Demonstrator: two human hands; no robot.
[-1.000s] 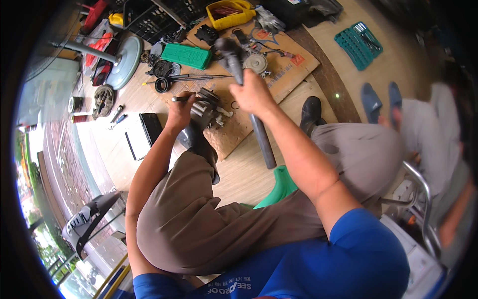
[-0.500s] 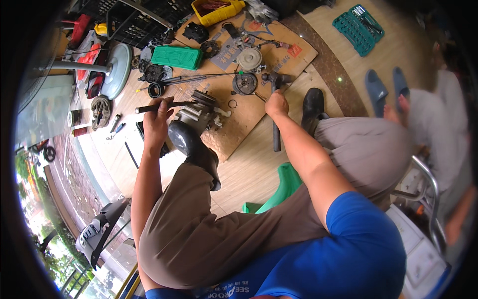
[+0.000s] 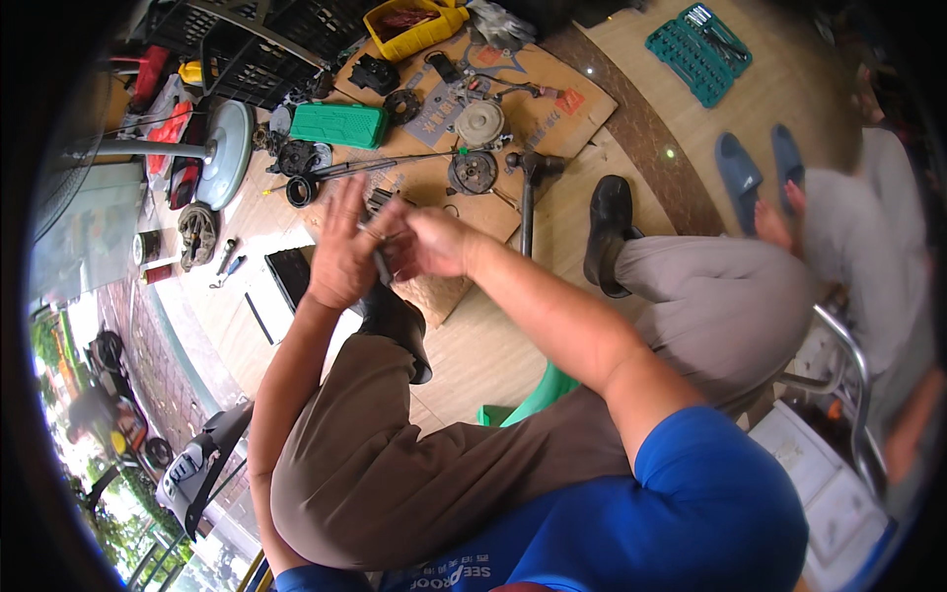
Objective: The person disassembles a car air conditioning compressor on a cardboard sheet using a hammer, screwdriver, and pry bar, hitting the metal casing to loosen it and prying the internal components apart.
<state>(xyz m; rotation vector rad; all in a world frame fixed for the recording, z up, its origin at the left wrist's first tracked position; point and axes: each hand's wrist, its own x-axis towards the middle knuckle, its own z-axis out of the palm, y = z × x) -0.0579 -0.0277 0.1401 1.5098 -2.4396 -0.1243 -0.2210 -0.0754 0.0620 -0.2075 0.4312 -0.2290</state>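
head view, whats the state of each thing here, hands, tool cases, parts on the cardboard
left hand: raised, fingers spread, touching a small dark part
right hand: closed around the small dark part
green case: shut, lying flat
teal socket tray: open, sockets showing
yellow bin: open, holding parts
round metal part: lying loose on the cardboard
hammer: lying untouched

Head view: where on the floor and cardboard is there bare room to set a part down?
Bare wood floor lies between the cardboard sheet and the teal socket tray, and between the two black shoes below the cardboard's edge. The cardboard is crowded with round parts and a green box. Both hands meet over it.
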